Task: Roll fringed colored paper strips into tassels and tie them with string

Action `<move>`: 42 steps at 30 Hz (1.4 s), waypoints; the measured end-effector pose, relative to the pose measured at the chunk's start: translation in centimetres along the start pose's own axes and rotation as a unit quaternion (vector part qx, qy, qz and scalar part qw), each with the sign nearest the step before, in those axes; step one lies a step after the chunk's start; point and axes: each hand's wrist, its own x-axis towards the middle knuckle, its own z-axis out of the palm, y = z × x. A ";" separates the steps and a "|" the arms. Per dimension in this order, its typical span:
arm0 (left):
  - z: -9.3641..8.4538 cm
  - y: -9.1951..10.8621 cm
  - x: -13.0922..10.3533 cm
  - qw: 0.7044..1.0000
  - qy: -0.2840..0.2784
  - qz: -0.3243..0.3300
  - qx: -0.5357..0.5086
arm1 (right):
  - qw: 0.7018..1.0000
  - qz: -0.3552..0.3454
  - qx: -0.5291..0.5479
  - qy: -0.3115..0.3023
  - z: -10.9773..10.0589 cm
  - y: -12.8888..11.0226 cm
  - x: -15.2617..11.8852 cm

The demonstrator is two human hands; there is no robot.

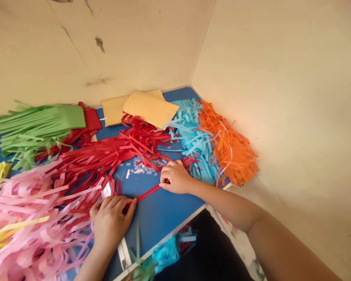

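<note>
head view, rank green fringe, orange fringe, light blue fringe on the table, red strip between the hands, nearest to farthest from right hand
1. Red strip: in the right hand
2. Light blue fringe: beyond and right
3. Orange fringe: right, past the blue
4. Green fringe: far left

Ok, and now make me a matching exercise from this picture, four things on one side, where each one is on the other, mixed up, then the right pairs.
Things
1. Green fringed paper
2. Orange fringed paper
3. Red strip
4. Small clear bits

Places
A. Running between the left hand and the right hand
B. Scattered loose on the blue tabletop
C. At the back left, partly over red paper
D. Right of the light blue fringe

Right pairs: 1-C, 2-D, 3-A, 4-B
</note>
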 end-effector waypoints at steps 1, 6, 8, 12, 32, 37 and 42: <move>0.0 0.0 0.1 1.000 -0.017 0.003 0.010 | 1.000 0.011 -0.004 -0.007 -0.1 -0.1 0.1; -0.7 -0.1 0.2 0.995 -0.006 0.077 0.070 | 0.992 -0.078 -0.094 0.034 -0.1 -0.2 -0.4; -1.0 0.2 0.2 0.986 0.006 0.143 0.087 | 0.973 -0.180 -0.133 0.052 0.1 0.0 -0.8; -1.1 1.2 0.8 0.972 0.020 0.215 0.091 | 0.945 -0.263 -0.177 0.080 1.0 0.0 -0.6; 0.3 -0.2 -0.7 0.983 0.071 0.166 -0.002 | 0.956 -0.227 -0.148 0.109 3.0 0.0 -0.7; 0.7 -1.5 -1.5 0.990 0.041 0.074 -0.117 | 0.989 -0.120 -0.054 0.065 1.7 1.4 -0.5; 0.9 -0.9 -1.2 0.994 0.030 0.015 -0.107 | 0.997 -0.071 -0.038 0.017 0.6 0.4 0.1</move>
